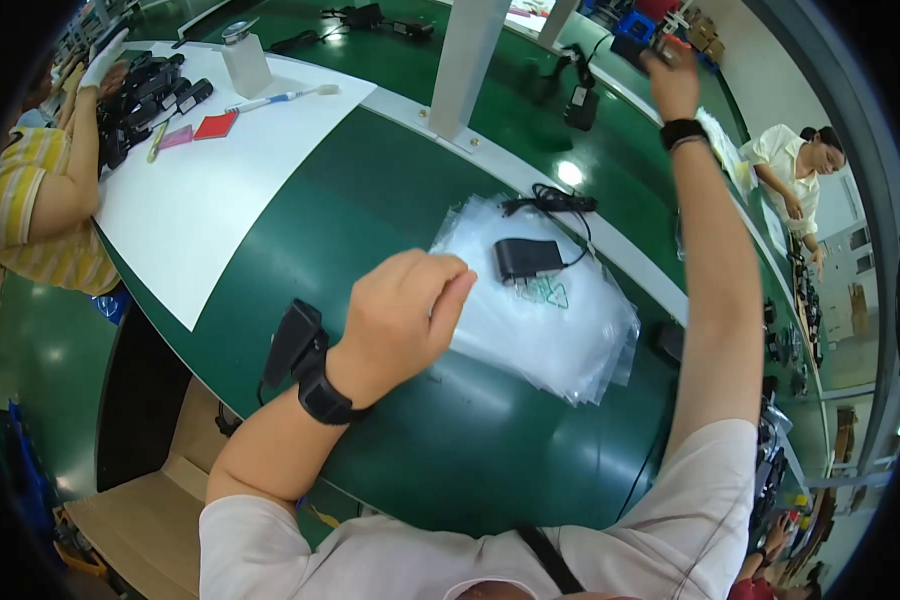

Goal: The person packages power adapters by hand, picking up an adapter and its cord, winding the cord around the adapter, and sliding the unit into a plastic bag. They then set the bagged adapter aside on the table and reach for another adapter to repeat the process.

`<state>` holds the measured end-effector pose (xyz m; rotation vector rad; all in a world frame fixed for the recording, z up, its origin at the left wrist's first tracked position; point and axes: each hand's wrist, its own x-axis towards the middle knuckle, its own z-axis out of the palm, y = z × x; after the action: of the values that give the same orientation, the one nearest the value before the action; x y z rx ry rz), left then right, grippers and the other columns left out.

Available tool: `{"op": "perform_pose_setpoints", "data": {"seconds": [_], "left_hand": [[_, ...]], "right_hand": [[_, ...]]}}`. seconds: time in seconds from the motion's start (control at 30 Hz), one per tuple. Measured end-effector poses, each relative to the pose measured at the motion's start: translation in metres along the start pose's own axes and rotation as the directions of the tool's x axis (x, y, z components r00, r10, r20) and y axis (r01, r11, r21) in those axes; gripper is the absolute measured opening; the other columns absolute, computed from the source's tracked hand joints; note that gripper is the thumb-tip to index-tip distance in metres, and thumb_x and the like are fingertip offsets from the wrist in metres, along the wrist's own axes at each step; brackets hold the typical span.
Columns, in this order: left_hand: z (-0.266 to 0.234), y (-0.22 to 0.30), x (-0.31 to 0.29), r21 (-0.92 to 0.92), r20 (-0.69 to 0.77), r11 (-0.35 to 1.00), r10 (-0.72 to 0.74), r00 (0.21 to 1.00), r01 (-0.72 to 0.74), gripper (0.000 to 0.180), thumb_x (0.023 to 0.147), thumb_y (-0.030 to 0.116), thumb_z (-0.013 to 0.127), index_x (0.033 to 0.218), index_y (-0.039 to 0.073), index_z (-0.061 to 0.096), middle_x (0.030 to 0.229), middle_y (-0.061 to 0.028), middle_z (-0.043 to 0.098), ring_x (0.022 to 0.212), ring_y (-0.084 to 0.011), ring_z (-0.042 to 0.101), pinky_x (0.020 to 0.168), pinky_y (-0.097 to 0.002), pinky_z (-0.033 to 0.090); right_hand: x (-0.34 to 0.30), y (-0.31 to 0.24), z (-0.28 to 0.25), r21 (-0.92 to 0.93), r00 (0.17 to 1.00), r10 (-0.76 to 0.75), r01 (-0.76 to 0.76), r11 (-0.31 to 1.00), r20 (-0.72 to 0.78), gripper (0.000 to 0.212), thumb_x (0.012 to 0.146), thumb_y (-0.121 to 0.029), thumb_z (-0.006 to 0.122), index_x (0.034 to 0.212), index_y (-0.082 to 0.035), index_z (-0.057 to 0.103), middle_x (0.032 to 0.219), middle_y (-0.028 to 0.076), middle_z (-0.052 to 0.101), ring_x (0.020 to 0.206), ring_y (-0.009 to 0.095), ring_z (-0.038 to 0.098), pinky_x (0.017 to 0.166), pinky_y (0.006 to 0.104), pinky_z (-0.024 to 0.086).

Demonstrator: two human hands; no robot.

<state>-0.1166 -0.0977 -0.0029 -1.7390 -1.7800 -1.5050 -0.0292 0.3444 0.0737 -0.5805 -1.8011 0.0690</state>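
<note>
My left hand [400,310] is closed, thumb against the bent fingers, at the left edge of a stack of clear plastic bags [540,340]. What it pinches, if anything, is hidden. On the bags lies a black power adapter [528,258] with its cord bundled [560,203]. Another black adapter [295,335] sits beside my left wrist near the table edge. My right hand [673,70] is stretched far out to the upper right, its fingers smeared by motion next to a dark object [630,50]. Left of it, a black adapter [580,105] with a cord is on the green surface beyond the rail.
A metal post [467,70] rises from the rail ahead. On the left, a white sheet [235,190] bears a toothbrush [282,99], a red card [216,125] and several black adapters [150,95], with a co-worker's arm beside them. An open cardboard box [140,510] stands below.
</note>
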Motion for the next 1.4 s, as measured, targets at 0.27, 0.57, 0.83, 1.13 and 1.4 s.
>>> {"op": "perform_pose_setpoints", "data": {"seconds": [0.27,0.57,0.83,1.13,1.4], "left_hand": [[0.010,-0.002,-0.005,-0.162,0.008,0.971,-0.179,0.984,0.178,0.007,0.076,0.005,0.062,0.077,0.001,0.057,0.069,-0.0088,0.057,0.053,-0.0186,0.055,0.049,-0.0266,0.044],[0.019,0.010,-0.013,-0.216,0.091,0.922,-0.308,0.947,0.321,0.007,0.079,0.007,0.062,0.079,0.001,0.058,0.067,-0.0079,0.058,0.055,-0.0150,0.056,0.051,-0.0235,0.045],[0.027,0.004,-0.016,-0.253,0.159,0.859,-0.417,0.895,0.445,0.010,0.080,0.010,0.061,0.082,0.000,0.058,0.068,-0.0049,0.059,0.058,-0.0091,0.054,0.055,-0.0207,0.044],[0.031,0.029,0.013,-0.261,0.152,0.921,-0.256,0.955,0.288,0.025,0.077,0.015,0.065,0.097,0.002,0.057,0.086,-0.0085,0.058,0.079,-0.0161,0.055,0.072,-0.0276,0.044],[0.076,0.120,0.085,-0.598,0.246,0.795,0.063,0.967,0.100,0.061,0.073,0.027,0.069,0.119,-0.002,0.043,0.101,-0.0131,0.056,0.095,-0.0213,0.055,0.079,-0.0322,0.045]], "right_hand": [[0.058,0.022,-0.135,-0.518,0.908,0.391,-0.266,0.813,0.147,0.041,0.073,-0.034,0.062,0.106,-0.011,0.058,0.096,0.016,0.063,0.091,0.031,0.059,0.079,0.0356,0.046],[0.004,0.047,-0.204,0.394,0.659,0.744,-0.657,0.643,-0.114,0.024,0.076,-0.021,0.063,0.088,0.000,0.060,0.080,0.009,0.059,0.062,0.018,0.053,0.054,0.0292,0.047],[0.008,0.042,-0.271,0.269,0.752,0.658,-0.642,0.717,0.039,0.031,0.078,-0.015,0.062,0.104,0.000,0.056,0.084,0.008,0.059,0.070,0.020,0.056,0.054,0.0304,0.049],[0.002,-0.023,-0.303,0.528,0.813,0.402,-0.580,0.620,0.422,0.027,0.089,-0.023,0.051,0.110,-0.005,0.051,0.087,0.003,0.055,0.074,0.013,0.051,0.062,0.0269,0.043],[-0.050,-0.205,-0.276,0.381,0.715,0.542,-0.696,0.609,0.441,0.015,0.083,-0.010,0.054,0.097,-0.007,0.052,0.072,0.002,0.054,0.057,0.009,0.052,0.048,0.0201,0.040]]}}
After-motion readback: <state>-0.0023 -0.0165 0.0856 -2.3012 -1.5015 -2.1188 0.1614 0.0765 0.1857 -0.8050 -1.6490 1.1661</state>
